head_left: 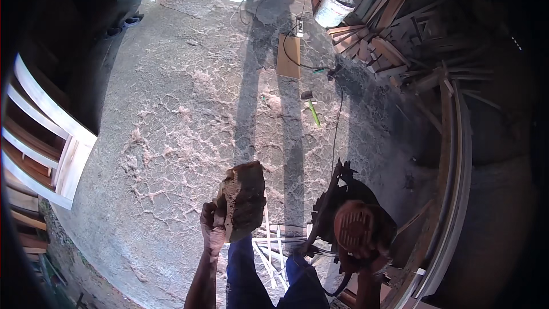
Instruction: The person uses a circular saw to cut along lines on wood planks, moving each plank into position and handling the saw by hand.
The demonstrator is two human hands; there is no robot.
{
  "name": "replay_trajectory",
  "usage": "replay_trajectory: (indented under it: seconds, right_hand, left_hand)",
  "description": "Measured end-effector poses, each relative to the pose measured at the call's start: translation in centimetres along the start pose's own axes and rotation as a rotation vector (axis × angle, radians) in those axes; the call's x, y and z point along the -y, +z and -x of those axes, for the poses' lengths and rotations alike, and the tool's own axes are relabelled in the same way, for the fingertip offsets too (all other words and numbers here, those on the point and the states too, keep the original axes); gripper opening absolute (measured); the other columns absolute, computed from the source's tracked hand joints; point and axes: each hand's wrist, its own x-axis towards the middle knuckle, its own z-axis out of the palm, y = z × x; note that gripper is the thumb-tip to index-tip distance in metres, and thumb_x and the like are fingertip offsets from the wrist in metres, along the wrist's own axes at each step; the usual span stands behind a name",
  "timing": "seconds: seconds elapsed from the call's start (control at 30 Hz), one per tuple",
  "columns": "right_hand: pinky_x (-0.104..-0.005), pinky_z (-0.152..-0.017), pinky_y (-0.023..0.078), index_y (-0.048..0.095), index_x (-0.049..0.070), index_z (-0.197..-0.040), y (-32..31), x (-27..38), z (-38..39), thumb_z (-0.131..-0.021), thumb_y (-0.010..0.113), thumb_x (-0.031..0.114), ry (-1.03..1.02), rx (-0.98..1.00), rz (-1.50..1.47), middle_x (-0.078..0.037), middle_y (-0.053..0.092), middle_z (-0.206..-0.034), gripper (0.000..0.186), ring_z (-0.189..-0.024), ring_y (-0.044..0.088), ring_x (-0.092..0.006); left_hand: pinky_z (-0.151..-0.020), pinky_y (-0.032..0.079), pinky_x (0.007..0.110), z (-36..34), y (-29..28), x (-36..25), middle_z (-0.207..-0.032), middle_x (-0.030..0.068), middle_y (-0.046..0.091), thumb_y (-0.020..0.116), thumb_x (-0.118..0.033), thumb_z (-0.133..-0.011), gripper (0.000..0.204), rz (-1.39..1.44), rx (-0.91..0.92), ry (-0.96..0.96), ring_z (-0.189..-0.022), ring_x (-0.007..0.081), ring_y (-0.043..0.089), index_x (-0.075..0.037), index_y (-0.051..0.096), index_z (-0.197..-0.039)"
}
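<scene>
My left hand (213, 224) is closed round one side of a rough, brown block (247, 199) that looks like a broken brick or stone. It is held up above the floor in front of my legs. On the right, my right hand (369, 264) grips a circular saw (353, 228) with a round, vented reddish motor housing. Deep shadow covers much of the saw and the fingers round its handle. A dark jagged edge shows on the saw's left side. The block and the saw are apart.
A hammer with a green handle (314, 113) lies on the cracked floor (189, 137) ahead. A power cable (341, 103) runs past a brown board (288, 57). Buckets (334, 8) and scrap wood (389, 51) stand at the far right. A pale wooden frame (71, 163) is at left.
</scene>
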Motion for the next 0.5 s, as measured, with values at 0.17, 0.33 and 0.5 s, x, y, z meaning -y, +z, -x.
replay_trajectory:
  seconds: [0.17, 0.33, 0.5]
  right_hand:
    - [-0.0453, -0.09, 0.055, 0.056, 0.003, -0.142, 4.7, 7.0, 1.1, -0.084, 0.069, 0.033, -0.221, 0.054, -0.071, -0.015, 0.069, -0.121, 0.067, -0.101, 0.067, -0.0271]
    - [-0.0431, -0.073, 0.055, 0.061, 0.004, -0.116, 10.5, 12.7, 4.3, -0.079, 0.069, 0.029, -0.379, -0.137, -0.014, -0.008, 0.065, -0.096, 0.045, -0.081, 0.066, -0.0265]
    - [-0.0345, -0.05, 0.032, 0.052, 0.008, -0.094, 9.9, 17.6, 8.1, -0.082, 0.068, 0.022, -0.213, 0.347, -0.067, 0.0, 0.041, -0.065, 0.024, -0.052, 0.039, -0.0171]
  left_hand:
    - [-0.075, 0.042, 0.023, 6.8, 10.4, -16.7, -0.093, -0.0031, 0.056, 0.062, -0.016, -0.103, 0.013, 0.129, 0.148, 0.16, -0.085, 0.0033, 0.049, -0.011, 0.051, -0.102]
    - [-0.102, 0.048, 0.041, 16.4, 21.6, -21.7, -0.135, 0.0173, 0.054, 0.071, -0.014, -0.097, 0.083, 0.167, 0.649, 0.156, -0.117, 0.0228, 0.059, -0.008, 0.022, -0.163]
    - [-0.079, 0.053, 0.034, 19.8, 26.7, -26.8, -0.114, 0.0076, 0.062, 0.058, -0.024, -0.106, 0.044, -0.526, 0.815, -0.257, -0.098, 0.0113, 0.061, -0.007, 0.05, -0.146]
